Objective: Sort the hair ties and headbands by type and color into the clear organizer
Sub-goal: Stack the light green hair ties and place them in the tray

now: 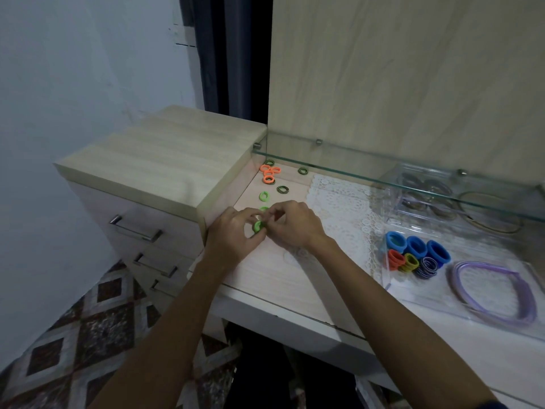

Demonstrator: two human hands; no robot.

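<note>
Both hands meet at the desk's left end over a small stack of green hair ties (259,226). My left hand (236,234) grips the stack and my right hand (295,222) pinches it from the right. Loose on the desk behind lie a green tie (264,196), orange ties (268,173) and dark striped ties (283,189). The clear organizer (392,283) at right holds blue ties (415,246), orange ties (395,259), yellow ties (410,262), dark striped ties (427,267) and a purple headband (495,290).
A drawer unit (159,160) stands higher than the desk on the left. A glass shelf (383,163) runs above the back of the desk. A second clear box (424,193) with dark ties and thin metal headbands (489,214) sits under it. A lace mat (339,208) covers the middle.
</note>
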